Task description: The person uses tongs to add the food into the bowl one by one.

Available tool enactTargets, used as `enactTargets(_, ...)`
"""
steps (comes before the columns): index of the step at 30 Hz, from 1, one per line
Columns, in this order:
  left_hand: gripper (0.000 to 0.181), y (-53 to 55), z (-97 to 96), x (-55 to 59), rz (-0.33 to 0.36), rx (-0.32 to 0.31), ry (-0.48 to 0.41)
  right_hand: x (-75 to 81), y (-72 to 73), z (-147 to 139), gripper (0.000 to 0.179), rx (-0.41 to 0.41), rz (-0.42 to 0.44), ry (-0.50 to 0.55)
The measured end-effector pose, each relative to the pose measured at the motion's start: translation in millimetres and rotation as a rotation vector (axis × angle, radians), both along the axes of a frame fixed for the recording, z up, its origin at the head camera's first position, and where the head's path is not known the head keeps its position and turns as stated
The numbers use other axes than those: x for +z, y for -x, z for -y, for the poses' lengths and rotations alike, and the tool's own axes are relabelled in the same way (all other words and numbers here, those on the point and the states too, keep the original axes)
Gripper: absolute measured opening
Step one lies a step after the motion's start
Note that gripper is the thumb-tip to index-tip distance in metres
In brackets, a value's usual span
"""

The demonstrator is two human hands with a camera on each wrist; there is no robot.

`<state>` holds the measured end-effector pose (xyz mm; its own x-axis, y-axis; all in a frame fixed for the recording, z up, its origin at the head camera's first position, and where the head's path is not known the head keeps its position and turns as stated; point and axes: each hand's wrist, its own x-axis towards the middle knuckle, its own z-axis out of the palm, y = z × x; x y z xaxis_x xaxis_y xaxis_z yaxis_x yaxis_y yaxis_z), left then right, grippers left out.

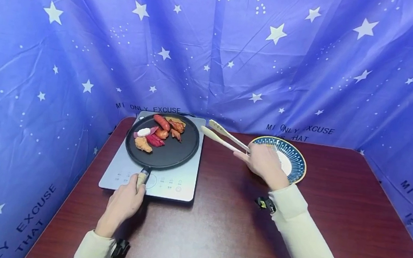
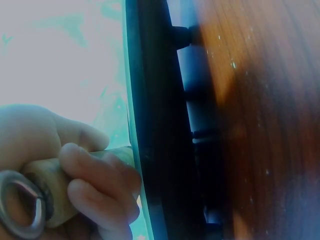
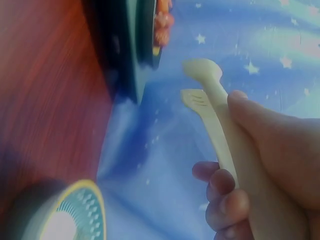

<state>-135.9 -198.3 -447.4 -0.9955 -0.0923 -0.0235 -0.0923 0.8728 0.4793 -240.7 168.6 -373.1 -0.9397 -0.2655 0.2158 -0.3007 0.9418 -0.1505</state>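
Observation:
My left hand (image 1: 126,198) grips the wooden handle (image 1: 142,178) of a black frying pan (image 1: 172,157); in the left wrist view the fingers (image 2: 100,187) wrap round it, a metal ring at its end. On the pan's left and back parts lie a sausage (image 1: 161,122), a fried chicken piece (image 1: 143,144), browned meat pieces (image 1: 177,126) and dark red slices (image 1: 155,140). My right hand (image 1: 264,162) holds pale tongs (image 1: 224,140) above a patterned plate (image 1: 298,162). The tong tips point left toward the pan, apart from each other, with nothing between them.
Beneath the pan is a silver induction cooker (image 1: 180,188) on a dark red wooden table (image 1: 217,233). A blue curtain (image 1: 216,52) with white stars hangs behind the table and along both sides.

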Motion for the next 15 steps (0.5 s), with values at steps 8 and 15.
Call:
enactTargets(8, 0.044, 0.1, -0.5, 0.8, 0.007, 0.005, 0.007, -4.1, 0.2, -43, 0.05, -0.074, 0.124, 0.084)
enactTargets(15, 0.045, -0.3, -0.6, 1.7, 0.0, 0.005, 0.003, -7.9, -0.6, -79, 0.054, -0.139, 0.169, 0.053)
